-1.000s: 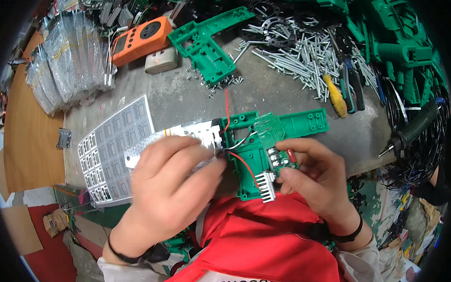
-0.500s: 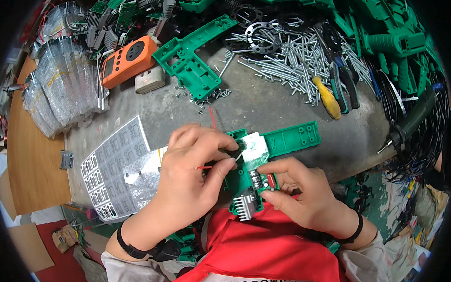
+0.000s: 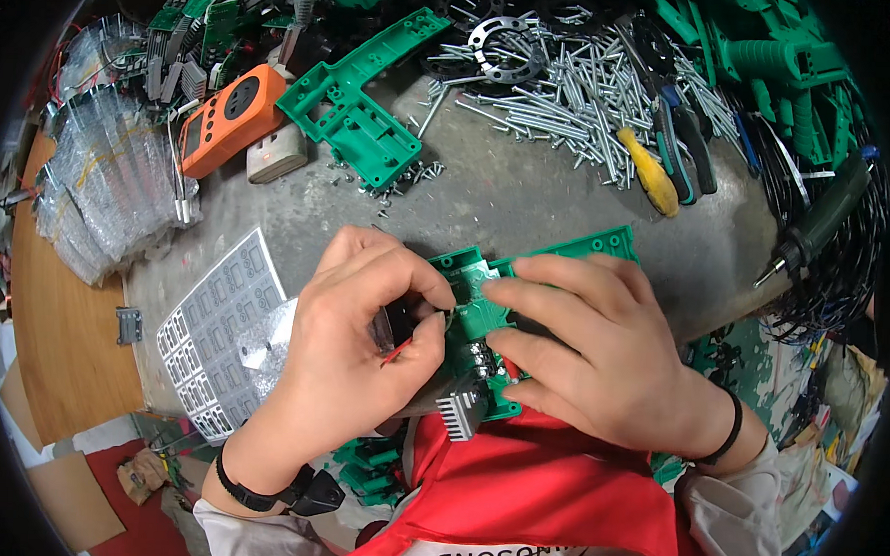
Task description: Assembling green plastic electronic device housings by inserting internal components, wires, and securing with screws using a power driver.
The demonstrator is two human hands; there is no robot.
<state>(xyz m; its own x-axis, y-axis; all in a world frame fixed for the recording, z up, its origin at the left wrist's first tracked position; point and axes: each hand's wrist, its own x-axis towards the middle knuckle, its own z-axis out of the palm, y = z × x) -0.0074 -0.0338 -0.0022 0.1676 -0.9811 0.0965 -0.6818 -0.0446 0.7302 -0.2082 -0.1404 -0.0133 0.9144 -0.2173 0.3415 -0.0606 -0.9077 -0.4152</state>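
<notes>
A green plastic housing half [image 3: 483,320] lies at the near edge of the bench, its long arm [image 3: 593,246] running to the right. Inside it sits a small circuit board with black and red parts; a finned metal heat sink [image 3: 457,417] sticks out at its near end. My left hand [image 3: 360,324] is closed in a pinch at the housing's left side, with a bit of red wire [image 3: 396,352] between thumb and fingers. My right hand [image 3: 599,347] spreads over the housing, fingers apart, fingertips resting on the board and rim. It hides part of the board.
Ahead lie another green housing half [image 3: 358,99], an orange meter [image 3: 232,119], a heap of long screws [image 3: 578,106], a yellow-handled screwdriver [image 3: 650,172] and pliers [image 3: 680,149]. A soldering iron [image 3: 824,218] rests right. A label sheet [image 3: 213,329] and bubble-wrapped pieces [image 3: 110,178] are left.
My right hand has moved up and left, its fingers spreading from a pinch at the board's edge to lie over the housing. The white piece inside is mostly out of sight. My left hand still pinches.
</notes>
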